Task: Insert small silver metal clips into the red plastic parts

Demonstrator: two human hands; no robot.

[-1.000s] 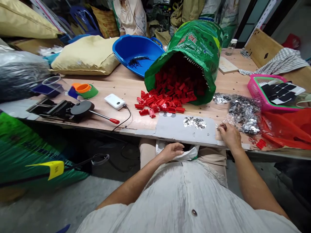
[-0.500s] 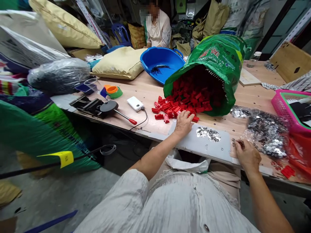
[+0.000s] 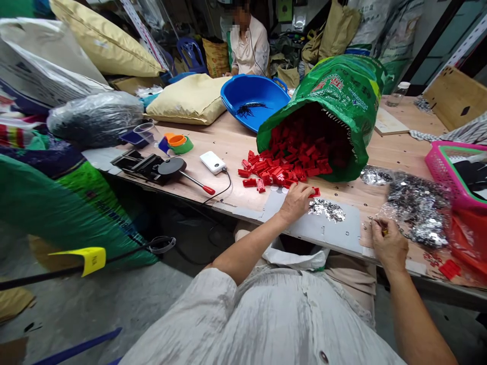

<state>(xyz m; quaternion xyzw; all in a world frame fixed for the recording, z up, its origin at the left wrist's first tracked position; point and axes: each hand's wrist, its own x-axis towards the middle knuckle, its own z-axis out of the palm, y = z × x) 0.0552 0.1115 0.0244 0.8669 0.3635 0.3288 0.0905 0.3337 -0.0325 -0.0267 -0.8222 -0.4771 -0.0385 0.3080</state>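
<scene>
My left hand (image 3: 296,204) is closed with a red plastic piece (image 3: 315,192) at its fingertips, over the grey board (image 3: 277,203). Right beside those fingers lies a pile of small shiny metal pieces (image 3: 330,210). Spilling from the green sack (image 3: 335,83) is a heap of similar red plastic pieces (image 3: 283,159). My right hand (image 3: 391,246) is pinched at the board's right side, near small loose metal bits. Something small and yellow shows between its fingers, too hidden to name.
Clear bags of metal pieces (image 3: 420,208) and a pink basket (image 3: 437,165) stand on the right. A black hand press with a red-tipped lever (image 3: 190,181), a white power bank (image 3: 213,162) and a blue basin (image 3: 253,99) are leftward. Another person (image 3: 249,43) sits behind the table.
My left hand has moved slightly right, and a red piece now shows beyond its fingertips. My right hand has shifted a little, showing something yellow in its grip.
</scene>
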